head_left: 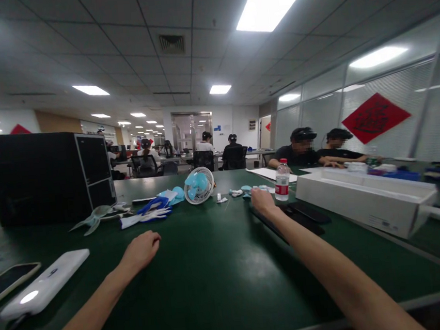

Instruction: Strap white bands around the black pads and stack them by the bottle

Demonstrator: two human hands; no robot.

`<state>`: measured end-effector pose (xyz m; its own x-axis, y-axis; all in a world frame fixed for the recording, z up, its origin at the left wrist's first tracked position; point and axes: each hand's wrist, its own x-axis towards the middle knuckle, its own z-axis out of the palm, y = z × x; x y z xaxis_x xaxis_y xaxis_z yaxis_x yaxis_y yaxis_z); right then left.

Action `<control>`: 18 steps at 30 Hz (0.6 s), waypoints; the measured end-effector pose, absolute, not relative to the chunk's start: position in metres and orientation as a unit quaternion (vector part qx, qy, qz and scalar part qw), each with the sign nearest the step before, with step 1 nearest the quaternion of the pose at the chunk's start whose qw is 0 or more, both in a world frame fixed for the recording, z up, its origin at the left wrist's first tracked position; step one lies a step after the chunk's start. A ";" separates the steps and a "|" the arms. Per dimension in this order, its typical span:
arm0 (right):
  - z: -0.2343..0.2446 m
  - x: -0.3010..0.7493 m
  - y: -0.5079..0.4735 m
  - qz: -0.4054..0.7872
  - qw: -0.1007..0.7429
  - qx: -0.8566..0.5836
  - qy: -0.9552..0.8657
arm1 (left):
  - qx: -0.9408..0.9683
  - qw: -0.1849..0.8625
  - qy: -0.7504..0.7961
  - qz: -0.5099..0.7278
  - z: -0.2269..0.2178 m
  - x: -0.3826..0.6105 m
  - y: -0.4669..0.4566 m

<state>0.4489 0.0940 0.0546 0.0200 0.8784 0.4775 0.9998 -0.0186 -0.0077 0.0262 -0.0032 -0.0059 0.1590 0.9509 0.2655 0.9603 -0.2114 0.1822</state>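
My left hand rests on the green table with its fingers curled under, and nothing shows in it. My right hand is stretched far forward, fingers curled down among small pale blue parts; what it holds, if anything, is hidden. A water bottle with a red cap stands just right of that hand. A small blue and white desk fan stands to its left. Dark flat strips lie beside my right forearm.
A white power bank and a phone lie at the near left. A black computer case stands at the back left, with blue and white gloves beside it. An open white box sits at the right. Two people sit behind it.
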 end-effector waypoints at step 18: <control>0.039 0.534 0.076 -0.098 0.127 -0.800 -0.578 | -0.766 -0.006 -0.622 -0.162 -0.007 0.031 -0.004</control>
<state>0.5338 0.0757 0.0389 0.3118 0.9003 0.3037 0.9501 -0.2987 -0.0900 0.0309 -0.0038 -0.0066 0.1729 0.9553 0.2398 0.9513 -0.2251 0.2107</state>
